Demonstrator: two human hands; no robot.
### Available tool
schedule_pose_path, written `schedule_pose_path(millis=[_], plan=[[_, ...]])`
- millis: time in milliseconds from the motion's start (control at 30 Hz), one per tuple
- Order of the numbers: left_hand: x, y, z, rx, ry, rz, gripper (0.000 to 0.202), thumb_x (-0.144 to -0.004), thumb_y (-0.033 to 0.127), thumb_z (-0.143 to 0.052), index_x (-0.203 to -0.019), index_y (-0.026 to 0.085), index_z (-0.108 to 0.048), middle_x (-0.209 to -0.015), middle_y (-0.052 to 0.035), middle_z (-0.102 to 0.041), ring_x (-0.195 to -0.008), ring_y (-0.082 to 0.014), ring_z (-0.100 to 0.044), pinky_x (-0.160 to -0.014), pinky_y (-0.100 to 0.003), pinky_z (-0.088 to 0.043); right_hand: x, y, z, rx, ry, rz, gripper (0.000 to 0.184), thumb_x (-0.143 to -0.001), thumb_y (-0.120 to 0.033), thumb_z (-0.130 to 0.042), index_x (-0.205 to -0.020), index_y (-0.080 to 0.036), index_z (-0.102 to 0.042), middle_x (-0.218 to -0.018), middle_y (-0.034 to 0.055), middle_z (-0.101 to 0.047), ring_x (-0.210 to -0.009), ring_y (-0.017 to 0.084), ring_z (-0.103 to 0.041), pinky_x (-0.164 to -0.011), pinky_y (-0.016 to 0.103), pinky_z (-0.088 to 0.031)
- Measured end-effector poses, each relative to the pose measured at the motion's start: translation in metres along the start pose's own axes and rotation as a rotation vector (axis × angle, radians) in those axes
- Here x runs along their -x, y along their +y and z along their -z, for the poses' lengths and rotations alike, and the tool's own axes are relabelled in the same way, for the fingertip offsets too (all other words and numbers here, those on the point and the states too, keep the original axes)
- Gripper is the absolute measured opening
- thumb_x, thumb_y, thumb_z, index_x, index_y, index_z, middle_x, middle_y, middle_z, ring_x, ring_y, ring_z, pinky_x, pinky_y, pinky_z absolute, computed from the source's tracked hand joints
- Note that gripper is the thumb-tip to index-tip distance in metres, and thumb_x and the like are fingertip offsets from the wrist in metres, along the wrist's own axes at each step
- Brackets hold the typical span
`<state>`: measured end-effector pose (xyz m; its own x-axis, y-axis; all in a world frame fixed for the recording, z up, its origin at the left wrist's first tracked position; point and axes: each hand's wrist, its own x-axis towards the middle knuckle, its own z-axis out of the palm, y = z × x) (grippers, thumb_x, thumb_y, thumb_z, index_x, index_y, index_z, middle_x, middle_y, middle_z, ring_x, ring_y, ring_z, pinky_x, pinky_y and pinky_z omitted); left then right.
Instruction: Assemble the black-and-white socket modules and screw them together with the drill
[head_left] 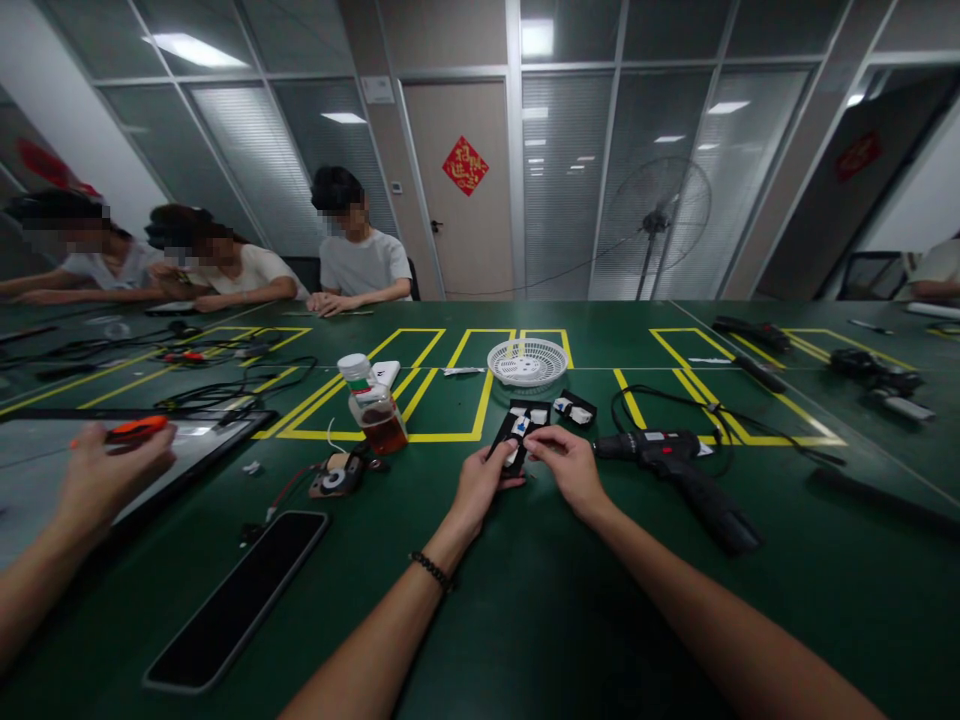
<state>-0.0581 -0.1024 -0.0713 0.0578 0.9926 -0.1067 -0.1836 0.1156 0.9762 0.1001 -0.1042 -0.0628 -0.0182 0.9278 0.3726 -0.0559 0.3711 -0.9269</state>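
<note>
My left hand [477, 488] is closed on a small flat black piece [520, 424] with white patches and a blue mark, its thumb on top. My right hand [568, 466] pinches with thumb and forefinger at the right edge of this piece; what lies between those fingertips is too small to make out. Just beyond, a similar black piece [575, 409] with a white patch lies on the table. A black cordless drill [667, 450] rests on its side to the right of my right hand. Behind the held piece stands a white round plastic basket [527, 379].
Left of my hands are a bottle [384, 425] of brown liquid, a small device [336, 476] with wires and a phone [240, 600]. A co-worker's hand [105, 480] holds an orange tool [136, 431] at far left. Cables [720, 408] lie beyond the drill.
</note>
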Motion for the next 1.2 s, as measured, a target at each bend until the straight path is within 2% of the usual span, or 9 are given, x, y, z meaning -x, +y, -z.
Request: schedule_pose_path(millis=[133, 267, 567, 867, 1000, 1200], plan=[[0.001, 0.001, -0.002, -0.005, -0.009, 0.008, 0.044, -0.078, 0.048, -0.070, -0.099, 0.009, -0.069, -0.089, -0.0119, -0.068, -0.074, -0.0192, -0.068, -0.065, -0.032, -0.061, 0.002, -0.004, -0.001, 0.055, 0.028, 0.104, 0.012, -0.084, -0.028, -0.066, -0.089, -0.021, -0.073, -0.093, 0.0050, -0.068, -0.090, 0.021, -0.064, -0.079, 0.032, -0.053], [0.002, 0.002, -0.003, 0.004, -0.030, 0.016, 0.044, -0.079, 0.047, -0.069, -0.101, 0.009, -0.069, -0.090, -0.0126, -0.069, -0.076, -0.0194, -0.068, -0.067, -0.033, -0.062, 0.005, -0.007, -0.004, 0.080, 0.031, 0.150, 0.009, -0.085, -0.025, -0.065, -0.088, -0.021, -0.073, -0.094, 0.0049, -0.066, -0.090, 0.020, -0.063, -0.076, 0.030, -0.053], [0.003, 0.003, -0.003, 0.029, -0.066, 0.042, 0.047, -0.081, 0.047, -0.067, -0.107, 0.009, -0.068, -0.095, -0.0145, -0.070, -0.081, -0.0215, -0.069, -0.073, -0.037, -0.062, 0.004, -0.004, -0.004, 0.025, 0.028, 0.113, 0.012, -0.085, -0.030, -0.065, -0.090, -0.022, -0.072, -0.095, 0.0052, -0.066, -0.090, 0.021, -0.062, -0.075, 0.031, -0.055], [0.003, 0.002, -0.004, 0.044, -0.037, 0.051, 0.044, -0.079, 0.045, -0.069, -0.104, 0.009, -0.069, -0.088, -0.0135, -0.071, -0.072, -0.0181, -0.070, -0.066, -0.029, -0.061, 0.007, -0.011, -0.004, 0.067, -0.005, 0.088, 0.014, -0.086, -0.031, -0.063, -0.092, -0.022, -0.072, -0.099, 0.0051, -0.063, -0.094, 0.021, -0.062, -0.080, 0.032, -0.055], [0.004, 0.002, -0.005, 0.058, -0.021, 0.054, 0.044, -0.078, 0.046, -0.070, -0.102, 0.009, -0.069, -0.088, -0.0138, -0.071, -0.074, -0.0186, -0.070, -0.066, -0.029, -0.061, 0.010, -0.013, -0.005, 0.075, -0.019, 0.079, 0.016, -0.087, -0.033, -0.062, -0.094, -0.023, -0.071, -0.099, 0.0055, -0.063, -0.094, 0.021, -0.062, -0.078, 0.031, -0.056], [0.003, 0.000, -0.004, 0.045, -0.057, 0.042, 0.045, -0.079, 0.048, -0.068, -0.102, 0.010, -0.069, -0.091, -0.0139, -0.071, -0.074, -0.0185, -0.070, -0.068, -0.030, -0.061, 0.012, -0.012, -0.006, 0.070, 0.004, 0.113, 0.013, -0.087, -0.032, -0.063, -0.092, -0.024, -0.072, -0.097, 0.0049, -0.065, -0.090, 0.021, -0.063, -0.076, 0.033, -0.056]])
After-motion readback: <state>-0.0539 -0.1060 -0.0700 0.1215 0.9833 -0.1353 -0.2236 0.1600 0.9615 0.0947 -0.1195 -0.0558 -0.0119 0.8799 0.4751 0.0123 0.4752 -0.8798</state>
